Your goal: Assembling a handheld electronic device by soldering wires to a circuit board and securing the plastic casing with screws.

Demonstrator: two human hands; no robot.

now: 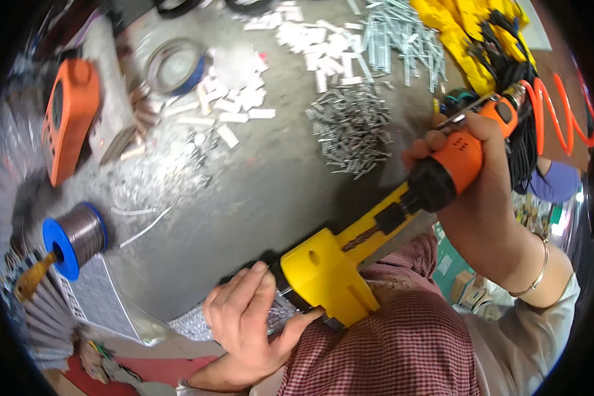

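Observation:
My right hand point(472, 165) is closed round an orange and black air drill point(461, 155), held tilted, its bit pointing down and left. The dark twist bit point(361, 238) lies at a yellow plastic part point(325, 274) with a block-like body and a long narrow arm. Whether the bit enters the plastic, I cannot tell. Lower down, my left hand point(247, 317) grips the black end of this yellow part, thumb below and fingers above. The part rests close against a red checked cloth point(389, 340) over my lap, at the bench's near edge.
On the grey bench point(244, 191) lie a pile of small metal springs or pins point(351, 129), long screws point(402, 39), white plastic pieces point(320, 46), a tape roll point(175, 66), a solder wire spool point(76, 239) and an orange device point(71, 119). Yellow parts point(465, 39) and an orange coiled hose point(554, 112) stand right.

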